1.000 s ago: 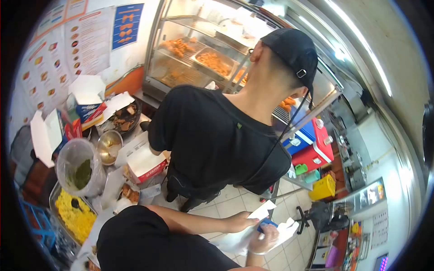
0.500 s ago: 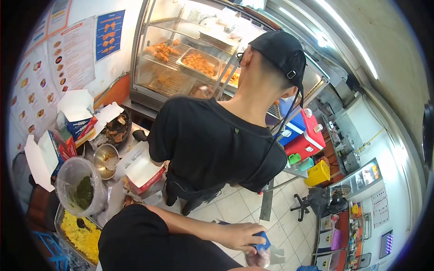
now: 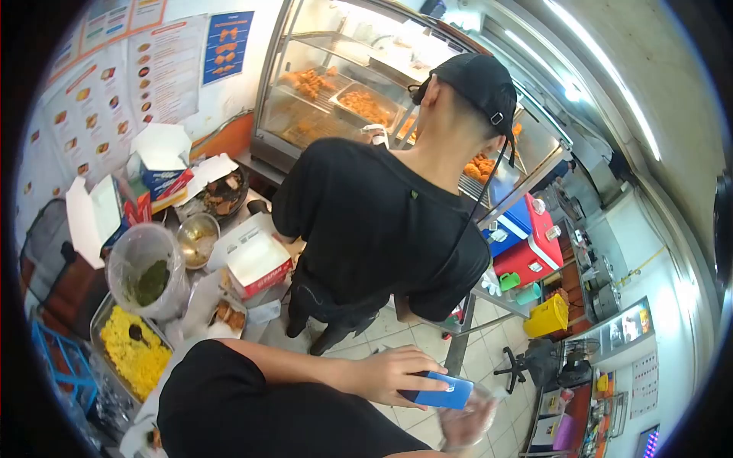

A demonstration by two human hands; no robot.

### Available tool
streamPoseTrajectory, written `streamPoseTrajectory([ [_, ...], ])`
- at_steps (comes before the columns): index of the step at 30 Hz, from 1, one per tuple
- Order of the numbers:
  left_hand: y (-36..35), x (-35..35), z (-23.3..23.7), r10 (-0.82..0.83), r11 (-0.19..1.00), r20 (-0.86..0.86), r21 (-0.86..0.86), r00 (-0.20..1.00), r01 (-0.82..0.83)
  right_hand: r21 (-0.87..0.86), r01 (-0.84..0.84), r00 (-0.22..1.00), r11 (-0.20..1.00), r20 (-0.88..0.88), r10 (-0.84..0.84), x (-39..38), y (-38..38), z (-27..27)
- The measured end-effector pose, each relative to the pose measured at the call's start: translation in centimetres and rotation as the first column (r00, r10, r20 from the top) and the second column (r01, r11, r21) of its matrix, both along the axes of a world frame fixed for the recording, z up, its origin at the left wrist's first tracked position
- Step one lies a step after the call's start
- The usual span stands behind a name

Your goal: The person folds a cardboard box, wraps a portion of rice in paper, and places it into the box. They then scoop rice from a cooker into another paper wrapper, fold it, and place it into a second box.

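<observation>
My left hand [image 3: 393, 375] is wrapped over a blue box-like object [image 3: 447, 391] at the lower middle of the view. Just to its right, my right hand [image 3: 467, 418] shows in a clear plastic glove, with its fingers apart beside the right end of the blue object. Whether it touches the object is unclear. To the left of my arm lie a tray of yellow rice [image 3: 137, 343], a clear tub with green contents [image 3: 149, 278] and an open white and red box [image 3: 256, 256].
A person in black [image 3: 389, 221] stands directly ahead, facing a heated glass cabinet [image 3: 267, 145] with fried food. Open boxes [image 3: 99, 214] and a metal bowl [image 3: 200, 237] crowd the left counter. Red cooler [image 3: 534, 244] and yellow bin [image 3: 546, 317] are at the right.
The blue object has moved right and shows more of its length. My gloved right hand has come further into view. The view has shifted, and the person ahead has a white item near the cabinet.
</observation>
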State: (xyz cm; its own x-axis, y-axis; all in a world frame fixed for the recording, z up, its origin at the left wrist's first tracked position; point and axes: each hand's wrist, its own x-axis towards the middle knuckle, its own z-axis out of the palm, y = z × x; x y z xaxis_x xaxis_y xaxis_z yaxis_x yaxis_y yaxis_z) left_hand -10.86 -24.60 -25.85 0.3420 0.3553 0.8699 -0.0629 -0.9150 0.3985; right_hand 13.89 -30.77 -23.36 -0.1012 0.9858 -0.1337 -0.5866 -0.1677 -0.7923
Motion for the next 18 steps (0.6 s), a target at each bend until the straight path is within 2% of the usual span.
streamPoseTrajectory([
  [1, -0.2, 0.5, 0.1, 0.016, 1.000, 0.001, -0.006, 1.000, -0.016, 0.057, 0.056, 0.998, 0.997, -0.031, -0.054, 1.7, 0.9, 0.2],
  [2, -0.3, 1.1, 0.2, 0.008, 0.998, 0.015, 0.055, 1.000, -0.009, 0.050, 0.039, 0.999, 0.998, -0.031, -0.038, 4.7, 1.9, -0.3],
  [4, -0.9, 1.9, 0.3, 0.029, 0.989, -0.016, 0.143, 0.999, -0.026, -0.107, -0.165, 0.973, 0.980, -0.179, 0.145, 10.7, 3.6, -1.9],
  [5, -1.1, 2.3, 0.3, 0.058, 0.990, -0.016, 0.129, 0.998, -0.055, -0.073, -0.032, 0.989, 0.997, 0.143, 0.042, 11.4, 3.9, -1.8],
  [7, -1.5, 3.4, 0.3, 0.130, 0.973, 0.013, 0.192, 0.991, -0.130, 0.112, -0.357, 0.920, 0.927, 0.213, 0.329, 12.3, 4.5, -0.7],
  [9, -2.5, 5.3, 0.3, 0.266, 0.935, 0.117, 0.211, 0.957, -0.286, 0.312, -0.118, 0.874, 0.943, 0.484, -0.051, 10.2, 4.9, -2.8],
  [10, -3.0, 6.2, 0.1, 0.355, 0.896, 0.122, 0.237, 0.927, -0.375, 0.291, -0.082, 0.787, 0.953, 0.606, -0.117, 9.7, 4.8, -3.8],
  [11, -3.5, 7.1, -0.1, 0.428, 0.853, 0.128, 0.270, 0.895, -0.447, 0.344, 0.004, 0.836, 0.939, 0.515, -0.192, 8.0, 4.7, -5.8],
  [13, -4.4, 9.5, -1.8, 0.506, 0.818, 0.154, 0.225, 0.849, -0.529, 0.346, -0.065, 0.914, 0.936, 0.397, -0.083, 6.6, 4.1, -7.8],
  [14, -4.8, 10.8, -2.5, 0.564, 0.782, 0.191, 0.191, 0.804, -0.594, 0.189, -0.058, 0.984, 0.980, 0.178, 0.024, 5.2, 3.3, -6.9],
  [15, -5.5, 11.7, -2.8, 0.578, 0.773, 0.189, 0.186, 0.794, -0.607, 0.028, -0.093, 0.993, 0.995, -0.064, 0.095, 4.5, 2.8, -6.3],
  [17, -7.3, 12.3, -3.4, 0.625, 0.764, 0.110, 0.117, 0.773, -0.634, 0.047, -0.166, 0.984, 0.985, -0.054, 0.169, 6.7, 3.3, -7.6],
  [18, -8.0, 11.8, -3.2, 0.663, 0.730, 0.104, 0.130, 0.742, -0.671, 0.127, -0.391, 0.920, 0.912, 0.034, 0.390, 8.3, 4.2, -7.7],
])
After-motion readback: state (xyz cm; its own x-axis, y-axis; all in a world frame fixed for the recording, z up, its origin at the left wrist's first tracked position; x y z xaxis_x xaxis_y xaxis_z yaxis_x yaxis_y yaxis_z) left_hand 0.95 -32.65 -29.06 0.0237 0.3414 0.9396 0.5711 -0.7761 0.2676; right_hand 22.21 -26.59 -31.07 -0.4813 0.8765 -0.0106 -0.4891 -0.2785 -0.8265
